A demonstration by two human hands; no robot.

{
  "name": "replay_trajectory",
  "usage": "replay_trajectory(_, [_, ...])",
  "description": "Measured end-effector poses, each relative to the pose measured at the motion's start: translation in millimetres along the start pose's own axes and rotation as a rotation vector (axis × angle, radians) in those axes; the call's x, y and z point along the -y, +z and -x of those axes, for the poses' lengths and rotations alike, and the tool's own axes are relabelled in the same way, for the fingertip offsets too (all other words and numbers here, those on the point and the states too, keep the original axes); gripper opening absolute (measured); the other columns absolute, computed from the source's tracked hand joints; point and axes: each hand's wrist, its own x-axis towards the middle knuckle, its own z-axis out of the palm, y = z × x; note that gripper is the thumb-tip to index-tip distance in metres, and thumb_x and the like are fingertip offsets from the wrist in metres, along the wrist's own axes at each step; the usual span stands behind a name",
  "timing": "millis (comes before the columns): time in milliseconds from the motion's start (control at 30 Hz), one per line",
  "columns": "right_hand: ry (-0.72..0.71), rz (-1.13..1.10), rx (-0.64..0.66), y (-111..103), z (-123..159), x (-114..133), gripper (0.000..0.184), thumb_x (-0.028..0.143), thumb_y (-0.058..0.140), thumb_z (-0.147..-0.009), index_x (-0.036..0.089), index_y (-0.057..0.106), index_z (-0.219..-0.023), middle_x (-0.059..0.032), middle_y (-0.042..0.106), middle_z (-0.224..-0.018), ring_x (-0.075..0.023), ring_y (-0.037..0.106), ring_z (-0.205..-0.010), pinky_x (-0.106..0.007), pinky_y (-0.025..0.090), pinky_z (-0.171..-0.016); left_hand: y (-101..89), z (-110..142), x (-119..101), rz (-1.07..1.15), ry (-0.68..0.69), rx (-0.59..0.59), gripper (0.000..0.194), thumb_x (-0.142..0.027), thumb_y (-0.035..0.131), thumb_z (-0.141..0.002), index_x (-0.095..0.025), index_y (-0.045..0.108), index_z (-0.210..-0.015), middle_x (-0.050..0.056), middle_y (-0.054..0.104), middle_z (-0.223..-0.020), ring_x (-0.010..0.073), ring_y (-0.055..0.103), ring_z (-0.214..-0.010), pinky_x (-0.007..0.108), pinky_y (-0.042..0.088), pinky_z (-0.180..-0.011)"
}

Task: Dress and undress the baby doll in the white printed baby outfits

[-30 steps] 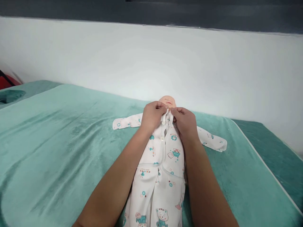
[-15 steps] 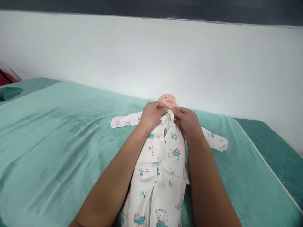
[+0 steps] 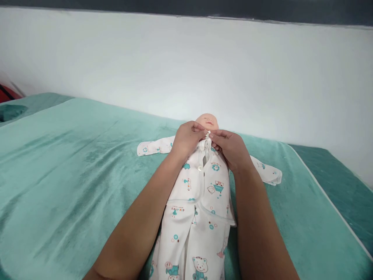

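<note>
A baby doll [image 3: 207, 119] lies on its back, dressed in a white printed jacket [image 3: 186, 182] and matching printed trousers [image 3: 177, 245]. At the doll's neck, my left hand [image 3: 189, 139] pinches the jacket's collar edge between thumb and fingers. From the other side my right hand [image 3: 230, 147] pinches the collar too, its fingertips close to the left ones. A small pale piece sticks up between them, too small to make out. Lower on the chest a button [image 3: 200, 168] shows, with a narrow gap in the front above it. Both sleeves lie stretched outward.
A light green plush cloth [image 3: 81, 175] with some wrinkles covers the surface. Darker green cloth [image 3: 326, 167] shows at the right. Behind the doll's head stands a white wall [image 3: 175, 66]. Something red [image 3: 7, 93] is at the far left edge.
The view has shifted slightly. Both hands stay at the collar, still pinching it, with only small finger movements.
</note>
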Motion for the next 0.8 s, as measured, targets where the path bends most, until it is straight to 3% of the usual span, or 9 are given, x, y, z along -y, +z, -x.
replay_trajectory(200, [-0.058,0.198,0.045,2,5,9,0.022,0.029,0.077,-0.075,0.019,0.067,-0.092,0.002,0.064,-0.073,-0.0108,0.055,-0.064,-0.026,0.042,-0.061,-1.9,2,-2,-0.091,0.002,0.0,0.009,-0.019,0.072,-0.077,-0.017,0.067,-0.084,0.005,0.071,-0.083,0.0152,0.065,-0.072,0.029,0.047,-0.068])
replay_trajectory(367, [-0.089,0.407,0.011,8,8,15,0.019,0.023,0.071,-0.077,0.02,0.064,-0.094,0.0021,0.066,-0.074,-0.0143,0.059,-0.069,-0.029,0.044,-0.066,-1.9,7,-7,-0.052,-0.038,0.073,0.022,-0.024,0.077,-0.074,-0.019,0.066,-0.092,0.003,0.07,-0.084,0.015,0.065,-0.071,0.028,0.047,-0.068])
replay_trajectory(467, [-0.11,0.473,-0.004,11,10,16,0.018,0.022,0.069,-0.077,0.021,0.063,-0.094,0.0019,0.067,-0.074,-0.0158,0.06,-0.072,-0.03,0.044,-0.068,-1.5,8,-10,-0.061,-0.066,0.075,0.024,-0.019,0.076,-0.072,-0.019,0.066,-0.093,0.003,0.069,-0.084,0.0151,0.064,-0.07,0.029,0.047,-0.067])
replay_trajectory(633, [-0.124,0.511,0.044,11,13,16,0.028,0.029,0.072,-0.08,0.023,0.066,-0.106,0.001,0.068,-0.076,-0.0169,0.06,-0.071,-0.031,0.043,-0.066,-6.9,7,-11,0.017,-0.119,0.131,0.022,-0.009,0.067,-0.071,-0.02,0.064,-0.09,0.002,0.066,-0.073,0.0153,0.062,-0.064,0.03,0.045,-0.062])
replay_trajectory(800, [-0.162,0.623,0.057,13,25,16,0.044,0.034,0.068,-0.084,0.023,0.058,-0.126,-0.0019,0.069,-0.089,-0.0182,0.061,-0.075,-0.032,0.042,-0.067,-10.8,6,-4,-0.145,-0.05,0.109,0.021,-0.013,0.066,-0.072,-0.021,0.066,-0.092,0.002,0.067,-0.076,0.0153,0.06,-0.061,0.029,0.042,-0.058])
